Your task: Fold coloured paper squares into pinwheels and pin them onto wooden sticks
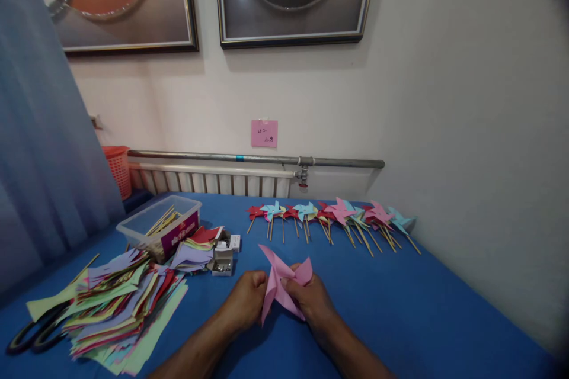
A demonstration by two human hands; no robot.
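Note:
A pink paper pinwheel (276, 284), its points folded toward the centre, is held up between my hands over the blue table. My right hand (313, 303) is closed on it, with the thumb pressed near the middle of the paper. At its left edge, my left hand (246, 301) has its fingers curled closed against the paper; the fingertips are hidden behind it. No stick shows on this pinwheel. To the left of my hands stand small open boxes of metal pins (222, 263).
Finished pinwheels on sticks (340, 213) lie in a row along the back. At left are a clear plastic tub (155, 216) with sticks, a stack of coloured paper (128, 314), smaller paper pieces (193, 256) and black-handled scissors (33, 334). A pipe (267, 160) runs along the wall.

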